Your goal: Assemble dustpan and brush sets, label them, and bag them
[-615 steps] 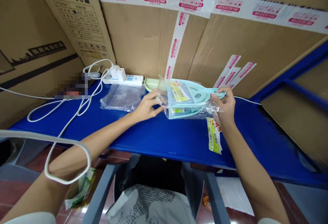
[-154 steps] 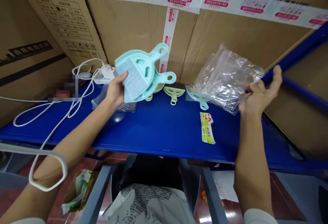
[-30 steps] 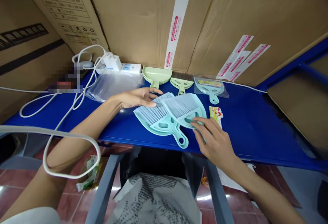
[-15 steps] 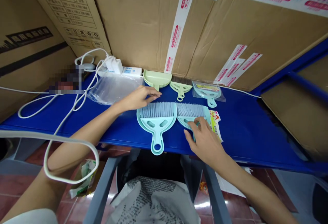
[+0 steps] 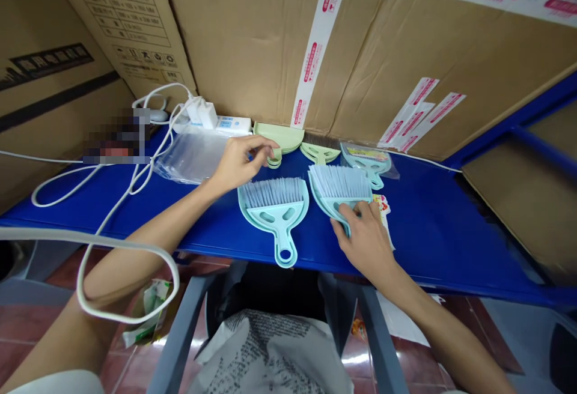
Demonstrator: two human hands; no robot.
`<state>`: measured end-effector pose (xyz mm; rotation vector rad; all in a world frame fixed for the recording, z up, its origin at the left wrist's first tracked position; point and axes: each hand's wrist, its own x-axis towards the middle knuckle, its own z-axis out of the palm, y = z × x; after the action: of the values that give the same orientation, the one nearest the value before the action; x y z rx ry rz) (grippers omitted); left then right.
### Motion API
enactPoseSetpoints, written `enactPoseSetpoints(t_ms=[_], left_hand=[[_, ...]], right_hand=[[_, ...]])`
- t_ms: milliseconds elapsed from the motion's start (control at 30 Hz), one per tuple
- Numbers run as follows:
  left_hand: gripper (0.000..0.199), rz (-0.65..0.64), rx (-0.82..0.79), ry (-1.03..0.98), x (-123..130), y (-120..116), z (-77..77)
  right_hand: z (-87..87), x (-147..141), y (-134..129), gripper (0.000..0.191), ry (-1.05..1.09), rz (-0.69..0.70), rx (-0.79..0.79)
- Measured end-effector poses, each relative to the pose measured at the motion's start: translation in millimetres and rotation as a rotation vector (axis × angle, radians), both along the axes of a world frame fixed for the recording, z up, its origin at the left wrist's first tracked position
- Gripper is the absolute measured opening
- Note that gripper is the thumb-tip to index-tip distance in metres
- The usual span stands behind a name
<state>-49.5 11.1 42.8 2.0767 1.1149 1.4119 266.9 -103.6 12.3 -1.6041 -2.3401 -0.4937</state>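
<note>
My right hand (image 5: 365,235) is closed on the handle end of a light-blue dustpan (image 5: 322,202) with a brush (image 5: 340,182) nested in it; the palm hides the handle. Left of it, a matching light-blue dustpan with its brush (image 5: 273,202) lies on the blue table, handle toward me, untouched. My left hand (image 5: 243,160) has thumb and fingertips pinched at the handle of a pale-green dustpan (image 5: 282,136) at the back. Beside that stands a green dustpan-and-brush set (image 5: 320,152), then a light-blue set in clear plastic (image 5: 367,160).
A colourful printed card (image 5: 384,217) lies by my right hand. Clear plastic bags (image 5: 193,154) and a white power strip (image 5: 232,124) are at the back left. White cables (image 5: 153,160) loop across the left side. Cardboard (image 5: 252,39) walls off the back of the blue table (image 5: 433,226).
My right hand has taken hold of the right light-blue set and shifted it away from its neighbour. My left hand has moved from above the left set to the pale-green handle.
</note>
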Motion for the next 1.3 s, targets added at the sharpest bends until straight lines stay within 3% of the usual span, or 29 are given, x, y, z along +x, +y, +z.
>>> enactPoseSetpoints(t_ms=[133, 200, 367, 533, 800, 1167, 1300], left_hand=[[0.02, 0.103, 0.055, -0.15, -4.9, 4.1, 0.2], [0.018, 0.141, 0.099, -0.244, -9.3, 9.1, -0.3], [0.019, 0.242, 0.116, -0.391, -19.5, 22.6, -1.5], [0.019, 0.251, 0.121, -0.358, -20.3, 24.4, -2.4], [0.02, 0.256, 0.1, -0.357, -16.3, 18.3, 1.4], [0.018, 0.267, 0.131, -0.51, -24.8, 29.1, -0.3], [0.018, 0.253, 0.142, -0.529, -26.4, 31.7, -2.1]], right_hand=[[17.0, -7.7, -3.1, 0.021, 0.092, 0.01, 0.121], [30.2, -23.6, -9.9, 0.025, 0.13, 0.069, 0.093], [53.5, -90.2, -28.5, 0.033, 0.038, 0.223, -0.294], [50.2, -133.4, -32.6, 0.043, -0.053, 0.178, -0.465], [38.8, -130.2, -32.6, 0.036, -0.012, 0.122, -0.481], [39.7, -123.2, -26.4, 0.028, 0.025, 0.082, -0.518], [48.6, -113.8, -27.5, 0.027, 0.103, 0.065, -0.441]])
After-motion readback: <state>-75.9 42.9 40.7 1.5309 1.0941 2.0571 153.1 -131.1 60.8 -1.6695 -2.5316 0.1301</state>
